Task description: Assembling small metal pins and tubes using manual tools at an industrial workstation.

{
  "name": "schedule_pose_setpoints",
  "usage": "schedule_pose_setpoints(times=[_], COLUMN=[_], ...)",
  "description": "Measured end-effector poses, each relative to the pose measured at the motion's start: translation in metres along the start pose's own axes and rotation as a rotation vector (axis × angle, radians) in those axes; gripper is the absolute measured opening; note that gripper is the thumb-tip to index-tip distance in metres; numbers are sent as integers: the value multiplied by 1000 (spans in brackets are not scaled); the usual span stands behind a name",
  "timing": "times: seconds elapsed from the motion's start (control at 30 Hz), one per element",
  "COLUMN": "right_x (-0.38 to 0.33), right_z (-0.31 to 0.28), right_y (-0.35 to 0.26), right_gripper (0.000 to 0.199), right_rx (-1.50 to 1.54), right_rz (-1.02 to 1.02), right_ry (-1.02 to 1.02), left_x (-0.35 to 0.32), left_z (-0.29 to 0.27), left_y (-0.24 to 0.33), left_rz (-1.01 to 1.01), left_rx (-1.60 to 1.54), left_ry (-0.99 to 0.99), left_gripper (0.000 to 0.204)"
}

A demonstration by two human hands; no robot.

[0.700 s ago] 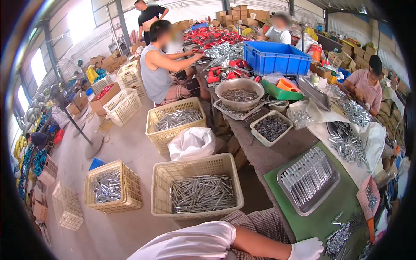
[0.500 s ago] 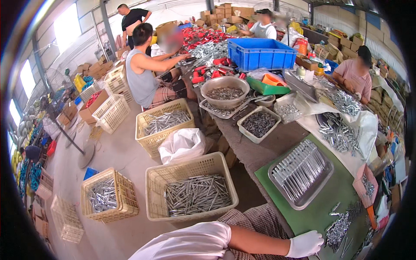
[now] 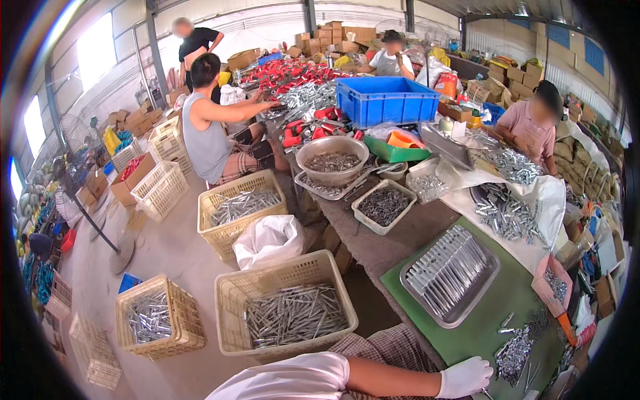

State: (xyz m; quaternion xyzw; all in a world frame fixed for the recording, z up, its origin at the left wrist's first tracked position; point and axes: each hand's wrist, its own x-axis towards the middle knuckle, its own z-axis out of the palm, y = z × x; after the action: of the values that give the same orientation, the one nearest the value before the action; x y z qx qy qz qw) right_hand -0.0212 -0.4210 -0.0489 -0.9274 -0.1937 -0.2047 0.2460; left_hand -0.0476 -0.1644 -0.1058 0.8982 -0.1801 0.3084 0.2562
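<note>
**Steel pins heaped on a green mat at a crowded sorting bench**

Steel pins (image 3: 517, 350) lie in a loose heap on the green mat (image 3: 480, 330) at the near end of the worktop (image 3: 393, 243), just beside the worker's white-gloved hand (image 3: 465, 377), which arm it belongs to cannot be told. Its fingers curl loosely, tips touching the mat by a few stray pins; whether they pinch one cannot be told. Beyond the heap, a metal tray (image 3: 451, 275) holds pins laid in neat rows. On the floor to the left stands a cream plastic basket (image 3: 287, 308) of similar pins, a white sack (image 3: 268, 240) behind it. Further along, other people sit at the worktop.
</note>
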Motion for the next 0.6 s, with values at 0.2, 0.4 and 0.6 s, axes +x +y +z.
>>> schedule_pose_setpoints(times=[0.2,0.4,0.6], right_x=[-27,-25,-20], right_z=[21,26,23], right_y=[-62,-69,-91], right_gripper=[59,59,59], right_rx=[-75,-48,-13], right_rz=[-67,-219,-78], right_ry=[-227,-169,-178], left_x=[1,5,5], left_z=[-2,-7,1], left_y=[-2,-3,-4], left_rz=[-5,-31,-146], left_rx=[54,17,-55], left_ry=[-26,59,46], left_gripper=[18,21,22])
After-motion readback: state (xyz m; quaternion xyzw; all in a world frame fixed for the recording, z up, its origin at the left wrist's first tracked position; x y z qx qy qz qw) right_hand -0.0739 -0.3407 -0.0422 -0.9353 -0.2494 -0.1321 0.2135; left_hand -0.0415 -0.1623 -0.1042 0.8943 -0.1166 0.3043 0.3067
